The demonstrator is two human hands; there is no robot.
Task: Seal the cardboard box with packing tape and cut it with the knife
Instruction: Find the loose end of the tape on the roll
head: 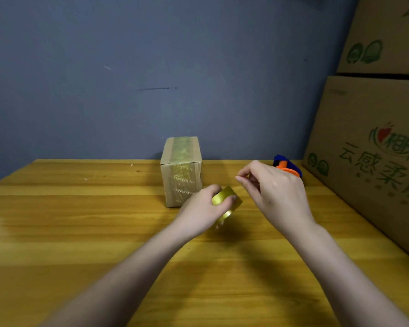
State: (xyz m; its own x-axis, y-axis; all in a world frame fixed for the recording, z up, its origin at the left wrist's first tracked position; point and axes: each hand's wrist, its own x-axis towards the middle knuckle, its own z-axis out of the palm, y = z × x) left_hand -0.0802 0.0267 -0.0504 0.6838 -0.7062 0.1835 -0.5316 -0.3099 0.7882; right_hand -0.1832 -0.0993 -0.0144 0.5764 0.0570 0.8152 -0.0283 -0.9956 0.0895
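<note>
Head cam view, so you're looking down my arms at the wooden table (80,232), with big printed cartons (373,147) stacked along the right edge. The small cardboard box (181,172) stands upright near the back wall, and it already has a strip of tape running over its top and down the front. It looks light and a bit flimsy to me, so I'd steady it by the side walls instead of pressing on the flaps. My left hand (202,212) is wrapped around the yellow tape roll (227,205), just in front of the box. The roll should be stiff and easy to hold by its rim. My right hand (273,188) hovers above it, thumb and forefinger pinched together, maybe on the clear tape end, can't really tell. The blue and orange thing (287,165) behind it is probably the knife.
</note>
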